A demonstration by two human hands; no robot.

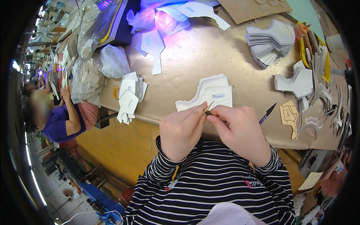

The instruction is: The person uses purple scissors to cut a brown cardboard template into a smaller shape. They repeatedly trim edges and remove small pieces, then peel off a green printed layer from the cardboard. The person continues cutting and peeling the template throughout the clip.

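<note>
At the near edge of the table my hands meet, both closed. My left hand (180,129) pinches a thin, pointed tan stick (209,106), its tip upward; its exact kind is unclear. My right hand (240,127) grips a small dark piece (209,112) that touches or nearly touches the stick, mostly hidden by the fingers. Just beyond the fingers lies a stack of white cut pieces (213,90), the top one carrying a small printed label. To the right of my right hand rests a dark-bladed craft knife (267,113) with a purple handle.
More white cut pieces (129,99) lie left, with a clear plastic bag (114,61) behind them. Grey stacks (270,39) and a white stack (294,82) stand right, near a tan template (289,115). A co-worker in purple (65,123) works at the far left.
</note>
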